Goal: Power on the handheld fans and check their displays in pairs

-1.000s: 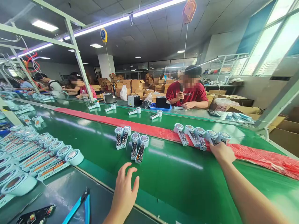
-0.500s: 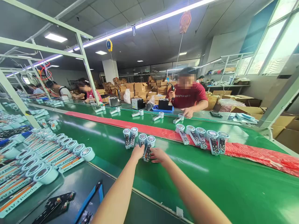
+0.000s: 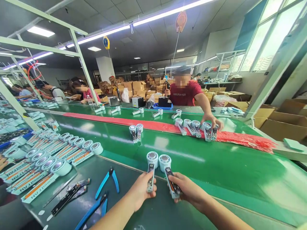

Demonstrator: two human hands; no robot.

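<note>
My left hand [image 3: 142,191] grips the handle of a pale blue handheld fan unit [image 3: 152,161] with its circuit board showing. Close beside it, my right hand [image 3: 185,191] grips the handle of a second fan unit [image 3: 165,163]. Both units lie at the near edge of the green conveyor belt [image 3: 216,172], their round heads pointing away from me. Two more fan units [image 3: 136,131] lie further out on the belt. Across the belt, a person in a red shirt [image 3: 187,93] reaches a hand to a row of several fan units [image 3: 195,127].
Blue-handled cutters [image 3: 106,182] and another pair [image 3: 92,210] lie on the dark bench in front of me. Rows of several fan units [image 3: 59,153] with "Speed FAN" labels fill the bench at the left. A red strip [image 3: 240,139] runs along the belt. Cardboard boxes [image 3: 280,126] stand at the right.
My hands closed on two fan units out on the belt and drew them back to its near edge. The person opposite has reached a hand out to the row of units.
</note>
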